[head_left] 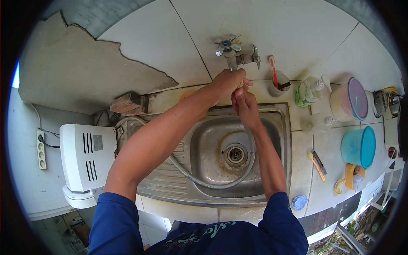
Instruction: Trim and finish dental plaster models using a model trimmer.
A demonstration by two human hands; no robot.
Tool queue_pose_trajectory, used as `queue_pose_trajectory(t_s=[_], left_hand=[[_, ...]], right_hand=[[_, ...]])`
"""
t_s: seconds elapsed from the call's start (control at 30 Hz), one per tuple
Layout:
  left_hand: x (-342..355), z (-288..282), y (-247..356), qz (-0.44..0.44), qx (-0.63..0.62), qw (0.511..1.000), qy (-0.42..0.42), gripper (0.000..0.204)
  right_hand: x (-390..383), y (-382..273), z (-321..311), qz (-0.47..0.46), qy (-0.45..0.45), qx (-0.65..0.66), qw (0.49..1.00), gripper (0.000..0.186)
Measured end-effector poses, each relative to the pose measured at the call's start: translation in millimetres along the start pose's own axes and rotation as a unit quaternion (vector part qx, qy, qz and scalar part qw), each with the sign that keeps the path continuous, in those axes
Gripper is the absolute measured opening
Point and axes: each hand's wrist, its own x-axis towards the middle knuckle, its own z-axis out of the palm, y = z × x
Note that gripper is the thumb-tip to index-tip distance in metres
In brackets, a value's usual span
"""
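Wash-up area and two bare hands, viewed from above. Far left of the fingers, a power strip (41, 149) hangs on the wall beside a vented white appliance (87, 157). Nearer, also to their left, a brick (127, 104) lies behind the draining board (165, 182). The left hand (230, 80) reaches up and across; its fingers curl just beneath the spout of the tap (232, 57), whose star-shaped handle stands above them. What these fingers grip is hidden. The grey hose (212, 186) loops below both hands through the steel sink (208, 144) and rises toward the right hand (246, 102), whose fingers are closed about its upper end, touching or just beside the left hand. A small tan piece (240, 85) shows between the two sets of fingers. Just right of the fingers stands a cup (276, 90) holding a red toothbrush (274, 70); beyond it, a green-and-clear pump bottle (308, 91) and a purple-lidded tub (340, 100). Lower right of the fingers, the tiled tabletop (299, 163) bears a blue disc-shaped object (299, 202), a yellow-handled brush (316, 167) and, farthest out, a turquoise tub (355, 146).
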Motion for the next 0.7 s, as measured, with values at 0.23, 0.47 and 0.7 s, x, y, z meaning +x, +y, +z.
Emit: queue_pose_trajectory(t_s=[0.23,0.47,0.7], left_hand=[[-6,4,4,0.011,-0.023,1.000,0.011,0.044],[-5,15,7,0.005,-0.046,0.999,0.015,0.047],[-65,2,-36,0.016,0.073,0.974,0.214,0.074]], right_hand=[[16,3,-18,0.079,-0.133,0.179,0.972,0.055],[5,-24,-14,0.136,-0.047,0.127,0.981,0.060],[12,-135,18,-0.194,0.273,-0.439,0.833,0.052]])
